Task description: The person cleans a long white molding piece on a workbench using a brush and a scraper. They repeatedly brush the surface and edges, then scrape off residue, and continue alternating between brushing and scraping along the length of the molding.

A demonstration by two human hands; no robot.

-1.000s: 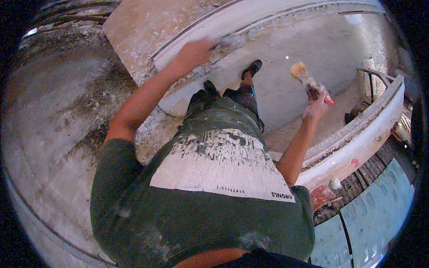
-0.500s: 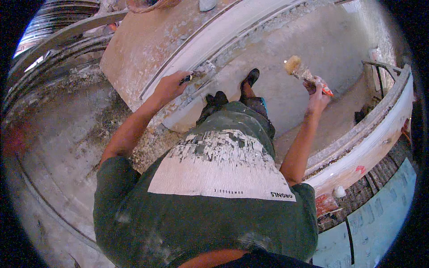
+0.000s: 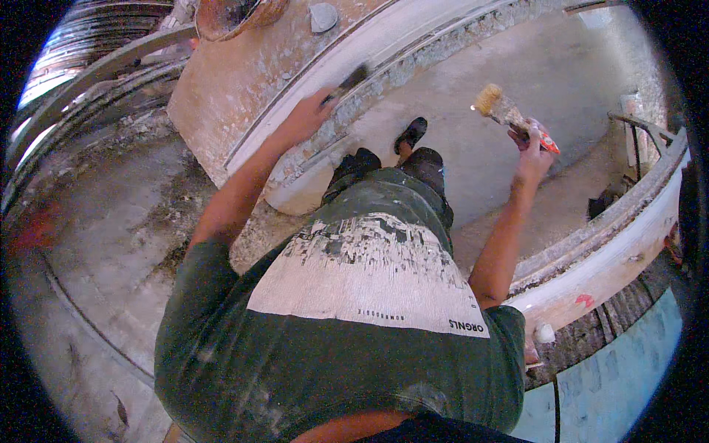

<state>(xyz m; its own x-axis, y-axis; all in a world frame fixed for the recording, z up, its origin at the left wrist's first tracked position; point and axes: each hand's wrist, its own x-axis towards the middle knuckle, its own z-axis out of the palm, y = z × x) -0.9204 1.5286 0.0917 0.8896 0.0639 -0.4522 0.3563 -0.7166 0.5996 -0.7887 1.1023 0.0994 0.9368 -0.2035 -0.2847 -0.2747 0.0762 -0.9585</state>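
Leftmost, a curved grey rail (image 3: 103, 63) arcs beside the dusty grey floor (image 3: 111, 244). Next comes a rust-brown round bucket (image 3: 235, 21), cut off at the top edge, standing on a tan, powder-streaked flat board (image 3: 221, 100). Your left hand (image 3: 304, 119), blurred, is closed around a dark, narrow hand tool (image 3: 353, 79); its exact kind is too smeared to make out. The tool lies over a long white curved strip (image 3: 369, 44), and you cannot tell whether it touches. Above it, a small pale-grey lump (image 3: 323, 17) rests on the board. Your black shoe (image 3: 411, 135) shows on the smooth grey surface (image 3: 458, 162) right of the strip. Farther right, your right hand (image 3: 533, 153) grips a pale-bristled flat brush (image 3: 507, 113) by its orange-red handle, fingers curled, bristles pointing up-left, well apart from the strip. Beyond stands a white curved wall (image 3: 620, 273), with light-blue flat panels (image 3: 613, 376) below.
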